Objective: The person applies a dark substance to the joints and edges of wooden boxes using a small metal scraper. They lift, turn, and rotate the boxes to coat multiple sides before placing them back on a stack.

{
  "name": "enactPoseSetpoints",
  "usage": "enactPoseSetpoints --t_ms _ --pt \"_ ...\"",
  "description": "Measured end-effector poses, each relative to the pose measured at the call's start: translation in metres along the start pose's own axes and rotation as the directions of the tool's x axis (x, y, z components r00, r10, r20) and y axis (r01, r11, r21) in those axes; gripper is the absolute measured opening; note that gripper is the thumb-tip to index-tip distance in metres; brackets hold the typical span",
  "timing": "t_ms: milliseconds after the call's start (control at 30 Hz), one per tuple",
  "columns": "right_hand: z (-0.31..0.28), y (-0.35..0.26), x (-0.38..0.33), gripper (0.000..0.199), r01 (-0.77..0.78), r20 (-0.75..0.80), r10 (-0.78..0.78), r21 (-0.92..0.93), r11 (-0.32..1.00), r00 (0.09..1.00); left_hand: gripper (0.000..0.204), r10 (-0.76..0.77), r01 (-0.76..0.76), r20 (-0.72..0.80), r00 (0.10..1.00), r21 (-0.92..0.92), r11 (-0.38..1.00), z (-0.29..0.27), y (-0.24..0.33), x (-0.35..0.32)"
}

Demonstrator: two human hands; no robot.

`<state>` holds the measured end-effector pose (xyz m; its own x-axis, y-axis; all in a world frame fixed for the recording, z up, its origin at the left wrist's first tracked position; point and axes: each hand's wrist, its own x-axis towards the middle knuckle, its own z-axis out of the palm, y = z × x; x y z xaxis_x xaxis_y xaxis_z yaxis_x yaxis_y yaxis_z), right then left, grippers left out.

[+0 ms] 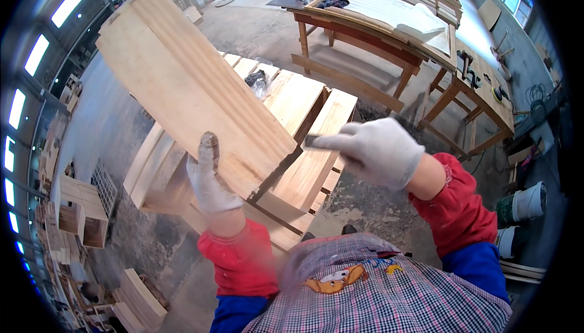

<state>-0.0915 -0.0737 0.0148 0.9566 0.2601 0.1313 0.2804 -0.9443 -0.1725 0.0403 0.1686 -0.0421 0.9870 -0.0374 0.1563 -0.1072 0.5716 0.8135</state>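
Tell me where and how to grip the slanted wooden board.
The board is likely best taken by its long left edge near the close end, from the left, where the gloved left hand grips: it slants away leftward, leaving that edge exposed.

L gloved hand (213,182) holds tilted wood panel (196,92), w/ R gloved hand (384,152) nr its lower end.

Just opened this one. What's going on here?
A person in a checked apron steadies a long, grooved wooden board by its edge with the gloved left hand. The board is tilted above a group of pale wooden pieces. The gloved right hand points toward the board's near end; something dark shows at its fingertips, but blur hides whether it is a tool or dirt. Beyond stands a workbench with white sheeting on top.
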Motion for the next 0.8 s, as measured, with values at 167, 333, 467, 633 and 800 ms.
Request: enactPoseSetpoints --t_ms 167,333,467,633,800 --pt "0.004 0.008 -0.010 0.045 -0.046 -0.008 0.049 0.217 0.975 0.999 0.043 0.003 -0.003 -0.019 1.000 -0.018 1.000 0.005 0.002 -0.002" --pt "0.012 0.005 -0.009 0.046 -0.036 0.028 0.031 0.226 0.973 0.999 0.042 -0.011 0.011 -0.004 1.000 -0.016 1.000 0.008 0.004 -0.003" --pt "0.009 -0.005 -0.012 0.050 -0.011 -0.026 0.014 0.134 0.991 1.000 0.041 0.000 0.003 0.047 0.999 -0.077 0.997 0.020 0.009 -0.008" --pt "-0.002 -0.027 -0.012 0.051 -0.053 0.104 0.063 -0.091 0.994 0.993 0.042 -0.012 0.012 -0.003 1.000 -0.059 0.998 0.018 0.008 -0.007" --pt "0.003 -0.046 -0.002 0.054 0.170 0.022 -0.172 0.067 0.983 0.985 0.040 -0.012 0.012 0.003 1.000 -0.050 0.999 0.022 0.007 -0.007"
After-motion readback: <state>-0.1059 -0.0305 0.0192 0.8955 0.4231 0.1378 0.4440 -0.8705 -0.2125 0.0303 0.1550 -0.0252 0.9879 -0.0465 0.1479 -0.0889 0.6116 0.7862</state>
